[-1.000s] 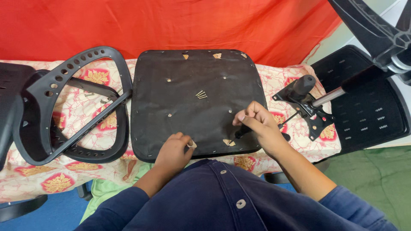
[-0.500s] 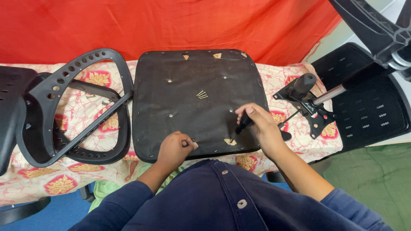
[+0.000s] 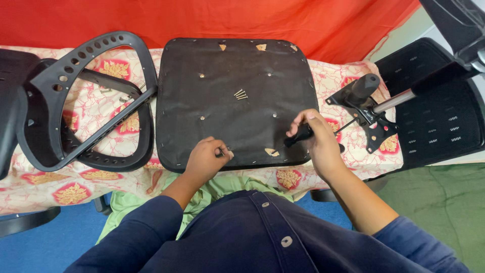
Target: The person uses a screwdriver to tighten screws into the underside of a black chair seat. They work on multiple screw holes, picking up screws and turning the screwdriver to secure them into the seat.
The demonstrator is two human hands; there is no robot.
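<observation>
Seat base [image 3: 235,65]: black square pad, underside up, flat on the surface [image 3: 96,114]; occupies the centre of the view.
Screwdriver [image 3: 295,136]: black handle gripped in the right hand; long axis runs from about 2 o'clock (handle) to 8 o'clock (tip); the thin shaft points down-left to the seat base's near edge, beside a tan fabric patch.
Right hand [image 3: 318,141]: closed around the screwdriver handle, at 4 o'clock of the seat base.
Left hand [image 3: 204,159]: fingers pinched narrow on a small dark part at the near edge, about 6 o'clock; what the part is cannot be told.
Loose screws [image 3: 240,94]: small cluster at the pad's centre.
Armrest frames [image 3: 76,101]: black, at 9 o'clock.
Tilt mechanism [image 3: 366,108]: black plate with lever, at 3 o'clock.
</observation>
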